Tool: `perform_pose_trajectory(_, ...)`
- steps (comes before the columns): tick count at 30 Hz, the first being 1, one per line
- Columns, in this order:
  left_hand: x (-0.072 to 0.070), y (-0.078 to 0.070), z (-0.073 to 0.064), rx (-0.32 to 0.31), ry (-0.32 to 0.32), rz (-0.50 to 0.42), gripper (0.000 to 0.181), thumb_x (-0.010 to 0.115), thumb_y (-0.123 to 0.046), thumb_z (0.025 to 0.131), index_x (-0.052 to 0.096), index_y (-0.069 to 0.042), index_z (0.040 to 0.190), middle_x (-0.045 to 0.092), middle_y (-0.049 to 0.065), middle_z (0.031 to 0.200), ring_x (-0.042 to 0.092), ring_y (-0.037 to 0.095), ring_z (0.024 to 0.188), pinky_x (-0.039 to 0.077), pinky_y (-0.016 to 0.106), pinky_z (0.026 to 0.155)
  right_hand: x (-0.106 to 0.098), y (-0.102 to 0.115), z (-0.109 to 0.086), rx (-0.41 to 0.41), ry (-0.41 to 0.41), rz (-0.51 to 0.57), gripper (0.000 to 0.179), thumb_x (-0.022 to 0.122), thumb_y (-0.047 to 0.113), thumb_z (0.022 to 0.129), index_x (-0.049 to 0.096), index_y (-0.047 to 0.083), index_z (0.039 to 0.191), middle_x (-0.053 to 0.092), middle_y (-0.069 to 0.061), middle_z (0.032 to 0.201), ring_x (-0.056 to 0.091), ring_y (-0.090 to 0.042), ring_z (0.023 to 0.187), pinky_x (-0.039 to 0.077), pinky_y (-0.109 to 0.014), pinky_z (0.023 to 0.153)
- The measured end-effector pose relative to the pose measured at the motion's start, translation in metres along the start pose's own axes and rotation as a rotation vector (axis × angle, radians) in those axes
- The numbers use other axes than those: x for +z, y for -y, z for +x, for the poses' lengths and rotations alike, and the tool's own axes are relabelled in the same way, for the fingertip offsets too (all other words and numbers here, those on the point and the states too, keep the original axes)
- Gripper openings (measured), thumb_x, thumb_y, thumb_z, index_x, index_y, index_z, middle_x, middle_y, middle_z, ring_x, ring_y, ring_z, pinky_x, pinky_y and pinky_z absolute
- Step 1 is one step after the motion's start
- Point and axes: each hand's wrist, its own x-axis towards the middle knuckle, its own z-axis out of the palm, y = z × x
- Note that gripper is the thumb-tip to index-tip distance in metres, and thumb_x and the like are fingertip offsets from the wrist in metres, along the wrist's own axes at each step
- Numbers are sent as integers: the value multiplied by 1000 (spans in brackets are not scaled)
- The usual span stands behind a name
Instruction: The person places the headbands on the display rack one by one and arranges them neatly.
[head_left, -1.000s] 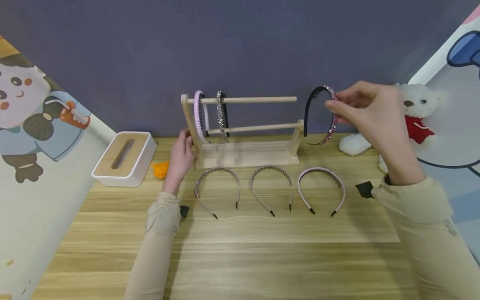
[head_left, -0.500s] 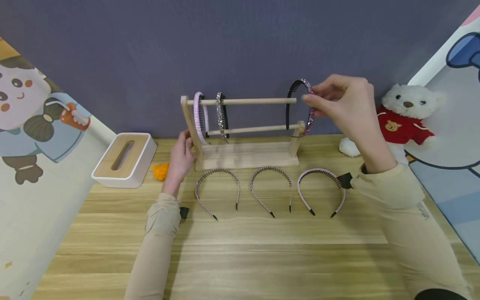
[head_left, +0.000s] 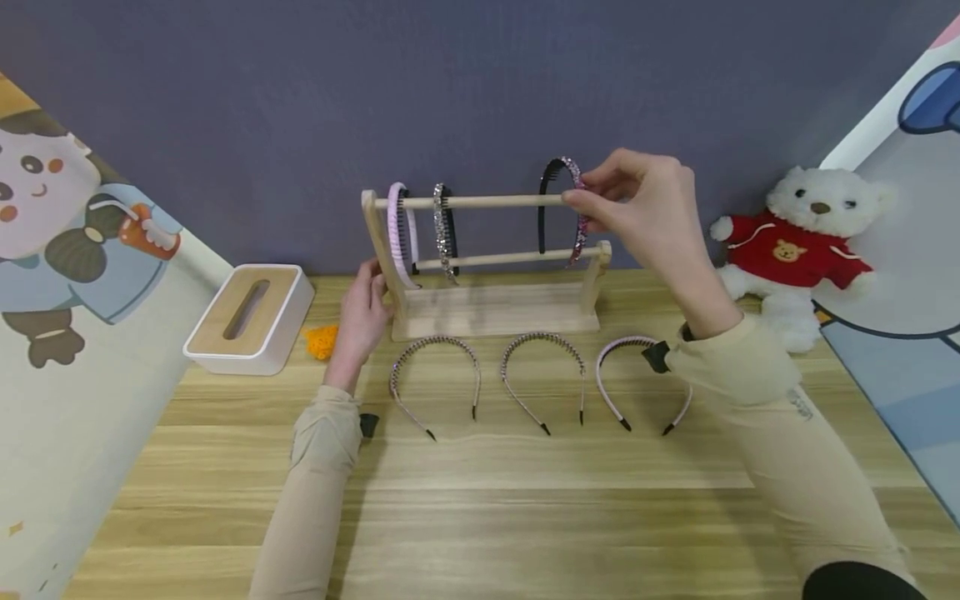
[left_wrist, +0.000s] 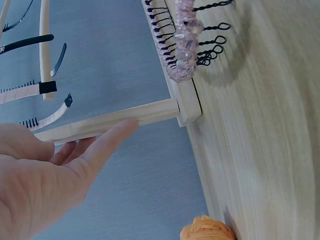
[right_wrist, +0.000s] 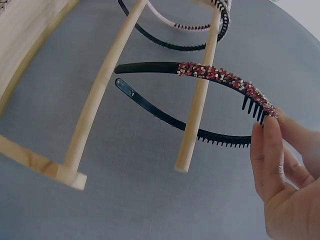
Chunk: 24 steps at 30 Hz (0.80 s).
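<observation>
My right hand (head_left: 645,204) pinches a black toothed headband (right_wrist: 225,77) covered in pink and red sparkles. In the right wrist view the headband's two arms pass either side of the stand's upper rod (right_wrist: 197,110), near its free end. At the left, my left hand (head_left: 363,317) holds the left upright (left_wrist: 155,111) of the wooden headband stand (head_left: 495,304), fingers partly behind it. A pink headband (head_left: 393,233) and a silver sparkly headband (head_left: 441,233) hang on the upper rod. Three headbands lie in front: a beaded one (head_left: 395,367), another beaded one (head_left: 504,367) and a pink one (head_left: 602,375), partly covered by the right wrist's strap.
A white tissue box (head_left: 281,333) with a wooden lid stands at the left, beside a small orange thing (head_left: 321,342). On the right sits a white teddy bear (head_left: 795,250) in a red top. A dark wall (head_left: 480,83) rises behind the stand.
My right hand has moved left with the sparkly headband, from beyond the upper rod's free end to around it. The left hand has stayed on the stand.
</observation>
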Motion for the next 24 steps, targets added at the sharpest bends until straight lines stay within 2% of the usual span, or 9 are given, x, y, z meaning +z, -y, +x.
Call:
perform_pose_trajectory(6, 0, 1, 1, 0, 8, -22, 44, 32, -11, 118, 38, 4, 159, 47, 29, 156, 50, 44, 144, 59, 53, 105, 15, 5, 5, -12, 16, 5, 23, 86, 23, 94, 79, 2, 100, 79, -9, 94, 72, -5, 70, 63, -16, 63)
perform_pose_trajectory(16, -1, 2, 1, 13, 2, -18, 44, 31, -11, 118, 37, 5, 159, 47, 29, 157, 49, 45, 144, 58, 55, 107, 44, 13, 16, 5, 67, 92, 20, 88, 19, 92, 79, 2, 97, 79, -10, 93, 72, -9, 69, 64, -20, 62)
perform_pose_trajectory(24, -1, 0, 0, 15, 3, -24, 44, 32, -9, 118, 38, 5, 159, 48, 29, 156, 49, 45, 144, 58, 55, 106, 68, 17, 22, 5, 121, 91, 19, 86, 17, 94, 77, 1, 100, 78, -10, 93, 74, -18, 69, 64, -22, 60)
